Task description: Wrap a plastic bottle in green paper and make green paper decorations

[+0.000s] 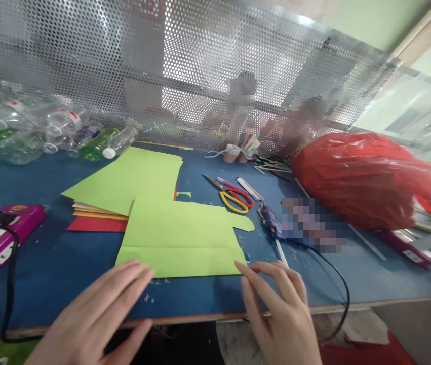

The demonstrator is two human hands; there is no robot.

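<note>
A lime-green sheet of paper (177, 228) lies flat near the table's front edge, with a crease running across its lower part. My left hand (105, 304) is over the sheet's lower left corner, fingers stretched out and thumb apart. At the lower right corner, the index fingertip of my right hand (276, 299) rests on or just above the paper; its fingers are spread and loosely bent. Neither hand holds anything. Behind lies a stack of coloured paper (139, 175), green on top with yellow, orange and red edges below. A rounded green tab (243, 222) sticks out at the sheet's right.
Scissors (234, 197) with yellow and red handles lie beyond the sheet. A glue gun (270, 220) with a black cord is to the right. Plastic bottles (21, 144) line the back left. A red plastic bag (359, 177) bulges at right; a purple device (10, 233) sits left.
</note>
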